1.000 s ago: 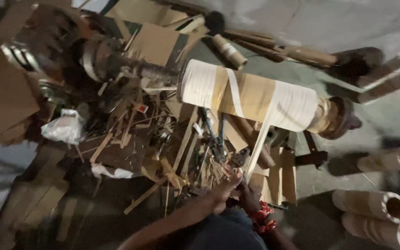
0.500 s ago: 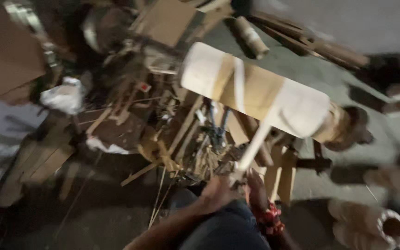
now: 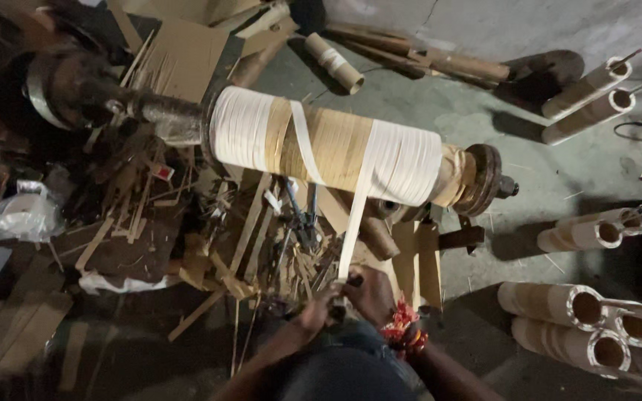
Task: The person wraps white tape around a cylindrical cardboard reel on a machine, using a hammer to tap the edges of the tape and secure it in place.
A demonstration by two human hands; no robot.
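Note:
A long cardboard tube (image 3: 336,145) sits on a horizontal metal spindle (image 3: 150,111), partly wrapped in white tape. A strip of that white tape (image 3: 354,215) runs down from the tube to my hands. My left hand (image 3: 313,312) and my right hand (image 3: 369,293) are closed together on the strip's lower end, just below the tube. A red-and-orange thread band (image 3: 403,327) circles my right wrist. The spindle's round metal end cap (image 3: 484,178) is at the tube's right end.
Scrap cardboard strips and splinters (image 3: 224,238) litter the floor under the spindle. A white plastic bag (image 3: 20,215) lies at left. Several finished cardboard tubes (image 3: 559,312) lie at right, more tubes (image 3: 588,96) at upper right, on grey concrete floor (image 3: 484,96).
The view has swung and steadied, so the tube now lies closer and more level. My hands stay on the tape strip below it.

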